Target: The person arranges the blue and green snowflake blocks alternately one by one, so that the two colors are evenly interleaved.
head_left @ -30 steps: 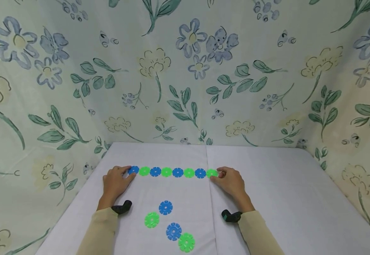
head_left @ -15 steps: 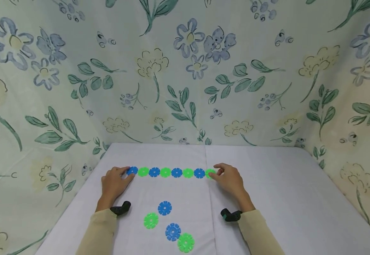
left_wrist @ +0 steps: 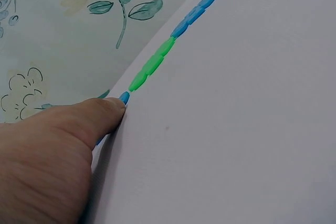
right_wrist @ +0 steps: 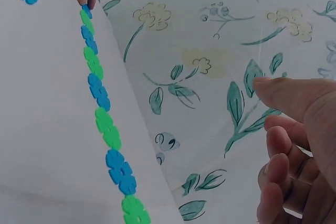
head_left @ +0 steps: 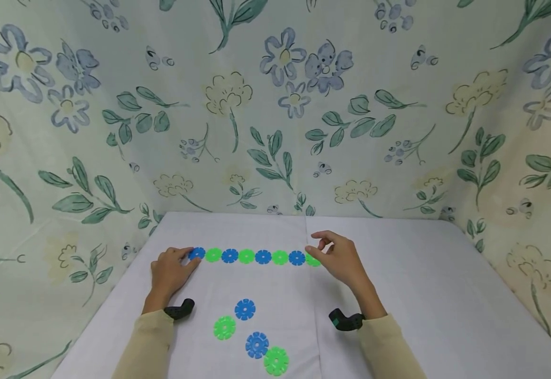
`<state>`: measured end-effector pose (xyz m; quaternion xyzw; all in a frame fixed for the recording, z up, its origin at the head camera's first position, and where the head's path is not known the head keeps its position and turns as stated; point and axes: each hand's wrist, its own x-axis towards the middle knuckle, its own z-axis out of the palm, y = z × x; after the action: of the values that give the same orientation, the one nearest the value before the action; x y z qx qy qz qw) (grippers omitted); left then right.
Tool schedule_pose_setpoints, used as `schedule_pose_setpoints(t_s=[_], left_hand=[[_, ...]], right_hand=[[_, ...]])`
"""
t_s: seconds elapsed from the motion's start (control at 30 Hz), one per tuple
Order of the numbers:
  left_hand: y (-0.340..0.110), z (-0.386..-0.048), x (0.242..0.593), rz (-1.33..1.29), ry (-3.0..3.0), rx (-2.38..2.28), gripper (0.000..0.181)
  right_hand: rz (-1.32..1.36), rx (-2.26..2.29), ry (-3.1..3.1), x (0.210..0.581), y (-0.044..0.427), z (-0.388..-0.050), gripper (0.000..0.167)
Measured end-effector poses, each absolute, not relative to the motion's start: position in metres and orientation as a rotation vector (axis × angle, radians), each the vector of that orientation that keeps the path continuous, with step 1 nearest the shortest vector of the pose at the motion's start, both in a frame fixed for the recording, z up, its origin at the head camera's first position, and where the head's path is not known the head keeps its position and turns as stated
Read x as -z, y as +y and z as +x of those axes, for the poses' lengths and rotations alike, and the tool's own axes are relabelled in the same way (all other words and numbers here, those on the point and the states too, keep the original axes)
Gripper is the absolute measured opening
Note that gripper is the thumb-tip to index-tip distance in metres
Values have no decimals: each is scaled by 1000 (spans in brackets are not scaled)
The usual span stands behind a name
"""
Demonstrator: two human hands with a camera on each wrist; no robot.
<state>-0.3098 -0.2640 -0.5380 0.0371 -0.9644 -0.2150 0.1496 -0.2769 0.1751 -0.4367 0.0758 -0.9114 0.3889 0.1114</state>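
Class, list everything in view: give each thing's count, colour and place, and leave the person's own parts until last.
Row blue discs: 4, blue, alternating with green across the table
Row green discs: 4, green, same line
Loose blue discs: 2, blue, nearer the person
Loose green discs: 2, green, nearer the person
Cloth: 1, white, beneath the discs
Floral backdrop: pale, behind and beside the table
Wrist cameras: 2, black, at the wrists
Sleeves: 2, beige, on the forearms
Left hand: 1, gripping the left-end blue disc
Right hand: 1, above the line's right end

The left hand pinches low; the right hand hovers, fingers loosely curled.
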Motion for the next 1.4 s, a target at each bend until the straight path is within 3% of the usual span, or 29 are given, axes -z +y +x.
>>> schedule_pose_setpoints(t_s=[0.83, 1.4], left_hand=[[-261, -309, 539, 89, -2779, 626, 53], [-266, -309, 539, 93, -2760, 623, 52]], right_hand=[[761, -1058, -2500, 392, 140, -224, 35], [1108, -1101, -2541, 405, 122, -221, 36]])
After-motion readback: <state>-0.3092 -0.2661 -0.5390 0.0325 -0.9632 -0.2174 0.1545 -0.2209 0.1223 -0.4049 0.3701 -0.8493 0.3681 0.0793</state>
